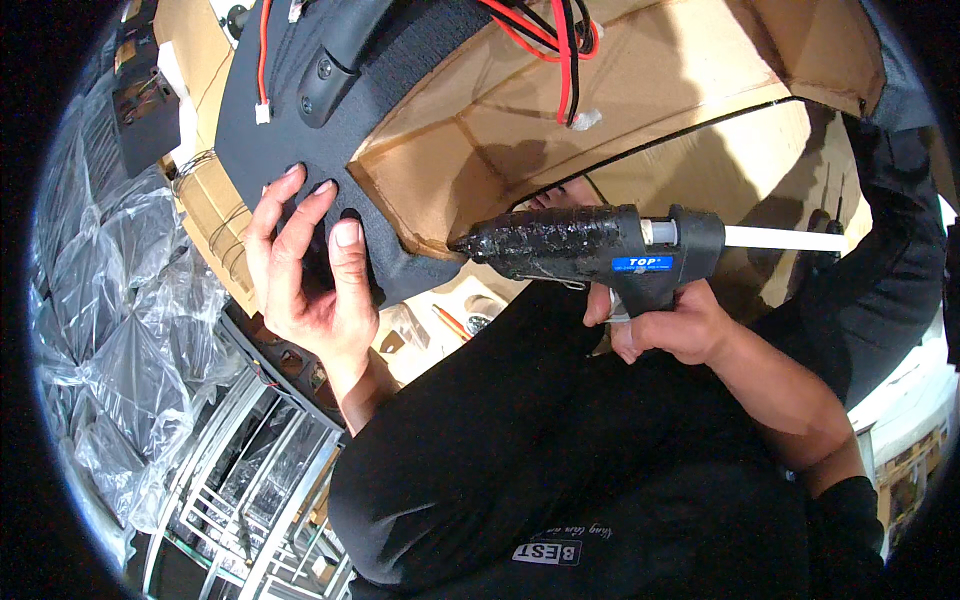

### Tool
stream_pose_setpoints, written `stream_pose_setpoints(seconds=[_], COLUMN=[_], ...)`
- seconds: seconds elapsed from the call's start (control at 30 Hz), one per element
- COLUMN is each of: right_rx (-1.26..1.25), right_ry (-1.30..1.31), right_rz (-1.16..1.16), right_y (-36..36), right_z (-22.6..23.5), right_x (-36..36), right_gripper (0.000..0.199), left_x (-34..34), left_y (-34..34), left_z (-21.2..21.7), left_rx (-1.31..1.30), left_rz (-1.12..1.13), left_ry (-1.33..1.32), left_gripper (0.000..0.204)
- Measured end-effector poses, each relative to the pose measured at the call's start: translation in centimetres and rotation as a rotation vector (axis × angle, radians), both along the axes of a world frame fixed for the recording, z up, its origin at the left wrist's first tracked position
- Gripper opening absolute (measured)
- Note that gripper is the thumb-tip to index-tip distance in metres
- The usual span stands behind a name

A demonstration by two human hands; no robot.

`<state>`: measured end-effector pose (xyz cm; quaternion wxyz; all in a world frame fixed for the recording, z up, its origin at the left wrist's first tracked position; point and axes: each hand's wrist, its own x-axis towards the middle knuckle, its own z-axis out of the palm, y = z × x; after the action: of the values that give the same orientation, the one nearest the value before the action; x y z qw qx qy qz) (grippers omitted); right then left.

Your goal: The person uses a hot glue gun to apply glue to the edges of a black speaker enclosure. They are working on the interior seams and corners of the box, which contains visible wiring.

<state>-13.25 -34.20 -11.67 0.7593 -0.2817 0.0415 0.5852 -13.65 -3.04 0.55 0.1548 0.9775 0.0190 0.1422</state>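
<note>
My right hand (675, 325) is wrapped round the grip of a black hot glue gun (560, 243). A white glue stick (785, 238) sticks out of its back end. The gun's dark nozzle points left, at the inner lower corner of a black, rough-coated wooden cabinet (290, 130) with a bare brown inside; whether it touches cannot be made out. My left hand (315, 265) rests against the cabinet's black face, fingers and thumb spread, left of the nozzle. A black handle (335, 75) with screws is fixed on that face.
Red and black wires (565, 60) hang inside the cabinet; a red lead with a white plug (263, 112) lies on its face. Part of a skin-toned shape shows behind the gun. Clear plastic sheeting (130, 300) and a metal rack (240, 490) stand at left.
</note>
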Motion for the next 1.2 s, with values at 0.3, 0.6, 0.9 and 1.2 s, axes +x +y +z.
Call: stream_pose_setpoints(seconds=[0.3, 0.6, 0.9, 1.2], right_rx=[-0.031, -0.018, -0.018, -0.012], right_ry=[0.031, 0.061, 0.008, 0.060], right_rz=[0.015, -0.011, 0.005, -0.063], right_y=[0.2, 1.0, 2.3, 3.0], right_z=[1.8, 2.7, 3.4, 3.5], right_x=[1.3, 2.1, 3.2, 2.6], right_gripper=[0.074, 0.107, 0.091, 0.053], left_x=[0.1, 0.1, 0.1, 0.2], left_y=[-0.2, -0.2, -0.3, -0.4], left_z=[-0.4, 0.1, 0.2, -0.2], left_rx=[-0.044, -0.035, 0.010, -0.048], left_rz=[0.044, 0.051, 0.013, 0.061], left_ry=[-0.038, -0.035, -0.014, -0.040], left_gripper=[0.026, 0.025, 0.023, 0.026])
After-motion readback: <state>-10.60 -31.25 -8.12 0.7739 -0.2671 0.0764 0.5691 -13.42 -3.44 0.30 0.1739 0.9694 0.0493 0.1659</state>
